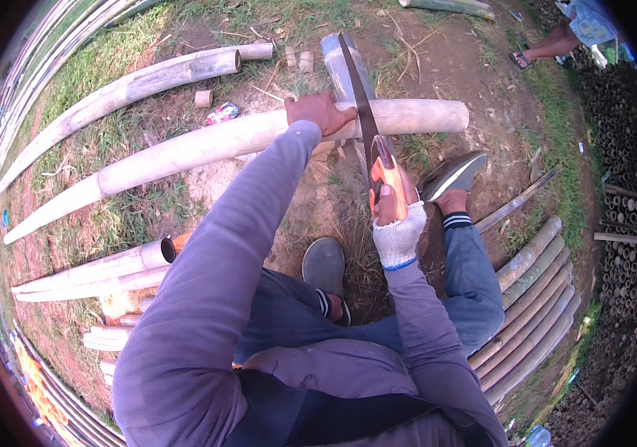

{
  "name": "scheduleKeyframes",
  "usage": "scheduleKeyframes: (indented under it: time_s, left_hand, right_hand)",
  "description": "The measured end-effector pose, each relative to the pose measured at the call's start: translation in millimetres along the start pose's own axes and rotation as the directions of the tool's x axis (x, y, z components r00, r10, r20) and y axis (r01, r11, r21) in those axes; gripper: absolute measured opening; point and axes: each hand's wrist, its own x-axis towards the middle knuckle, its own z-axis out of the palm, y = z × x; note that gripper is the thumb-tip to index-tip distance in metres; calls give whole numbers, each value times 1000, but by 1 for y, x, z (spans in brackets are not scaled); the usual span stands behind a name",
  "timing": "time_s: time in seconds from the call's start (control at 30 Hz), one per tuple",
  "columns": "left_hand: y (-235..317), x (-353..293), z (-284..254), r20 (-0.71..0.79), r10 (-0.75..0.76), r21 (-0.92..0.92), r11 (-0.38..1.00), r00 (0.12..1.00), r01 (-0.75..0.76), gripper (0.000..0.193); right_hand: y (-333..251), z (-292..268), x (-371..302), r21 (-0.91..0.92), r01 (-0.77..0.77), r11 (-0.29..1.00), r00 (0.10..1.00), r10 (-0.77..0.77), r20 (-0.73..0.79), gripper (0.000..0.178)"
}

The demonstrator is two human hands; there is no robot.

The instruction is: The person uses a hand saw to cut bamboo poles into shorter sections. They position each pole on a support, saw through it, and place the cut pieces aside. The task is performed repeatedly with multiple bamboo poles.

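Observation:
A thick pale bamboo pole (pixel 184 147) stretches from the left across to the right in front of me. My left hand (pixel 320 113) is clamped over its top, thumb pointing toward the saw blade. In my right hand (pixel 395 210), which wears a white knitted glove with bare fingers, is a handsaw (pixel 359 86) gripped by its orange handle. The long dark blade lies across the pole just right of my left hand; how deep it sits in the bamboo I cannot tell. Beneath the pole, a greyish round piece (pixel 348 71) sticks out on the far side.
Another bamboo pole (pixel 177 71) lies farther off at left, near short cut rings (pixel 203 98) and a crumpled wrapper (pixel 222 113). More poles (pixel 132 257) lie at near left, others (pixel 534 298) at right. Stacked bamboo (pixel 624 298) lines the right edge. A person's leg (pixel 553 43) shows at far right.

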Motion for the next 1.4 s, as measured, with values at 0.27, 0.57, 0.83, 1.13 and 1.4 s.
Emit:
scheduleKeyframes:
  time_s: [0.27, 0.57, 0.83, 1.13, 1.4]
  left_hand:
    - [-6, -1, 2, 17, -17, -1, 1000, 1000, 17, 87]
    - [-6, -4, -2, 25, 14, -3, 1000, 1000, -14, 87]
    - [1, -2, 3, -10, 17, -8, 1000, 1000, -17, 86]
    - [-6, -1, -6, 15, 5, -15, 1000, 1000, -5, 85]
    - [-8, 3, -2, 65, 73, -65, 996, 995, -68, 92]
  right_hand:
    - [-18, -61, -102, 195, -330, 923, 940, 304, 151, 55]
    - [-4, -8, -9, -12, 57, 998, 998, -57, 11, 48]
    - [-7, -48, -79, 57, -169, 984, 982, 163, 100, 54]
    - [-16, -33, -45, 133, -204, 970, 977, 194, 90, 46]
    - [4, -45, -74, 15, -157, 987, 983, 155, 102, 51]
